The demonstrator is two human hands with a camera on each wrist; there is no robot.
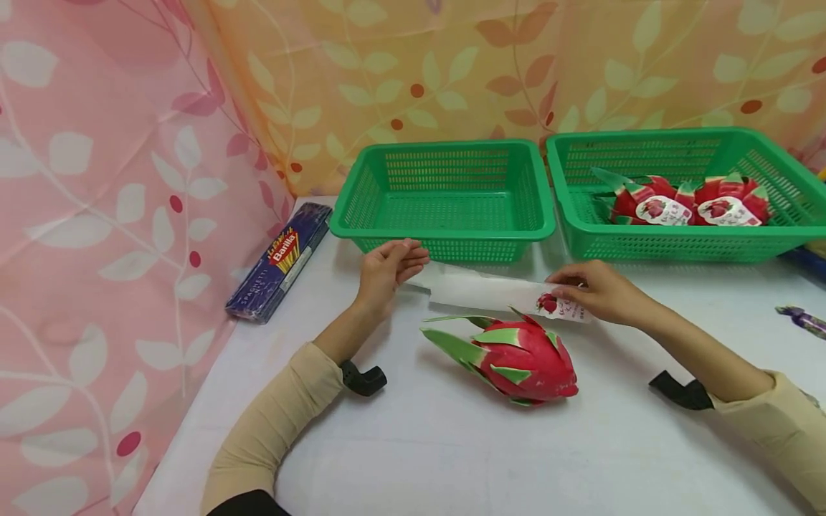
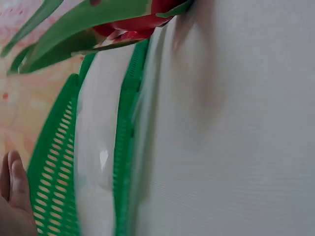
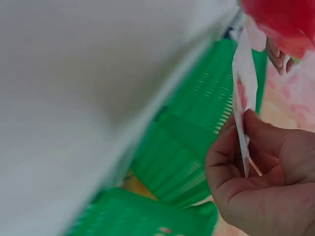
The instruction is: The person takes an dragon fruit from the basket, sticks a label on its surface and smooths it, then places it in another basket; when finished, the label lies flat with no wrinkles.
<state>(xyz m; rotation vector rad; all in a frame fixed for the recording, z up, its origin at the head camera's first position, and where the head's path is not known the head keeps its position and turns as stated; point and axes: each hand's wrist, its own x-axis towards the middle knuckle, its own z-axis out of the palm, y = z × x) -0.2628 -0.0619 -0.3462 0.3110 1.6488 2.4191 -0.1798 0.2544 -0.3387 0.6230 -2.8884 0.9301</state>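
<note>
A long white paper strip (image 1: 480, 288) with a printed label of red fruit at its right end stretches between the two hands. My right hand (image 1: 596, 290) pinches that labelled end between thumb and fingers, as the right wrist view also shows. At the strip's left end is my left hand (image 1: 390, 272), its fingers mostly extended; whether they touch the strip is unclear. In front of the strip, a red dragon fruit (image 1: 532, 358) with green scales lies on its side on the white table (image 1: 452, 459). Only part of the left hand (image 2: 17, 196) shows in the left wrist view.
Behind the strip stands a green basket (image 1: 442, 234) with nothing in it. A second green basket (image 1: 677, 242) at the right holds two labelled dragon fruits (image 1: 658, 201). A blue spaghetti pack (image 1: 280, 261) lies at left; a small purple wrapped item (image 1: 803, 320) lies far right.
</note>
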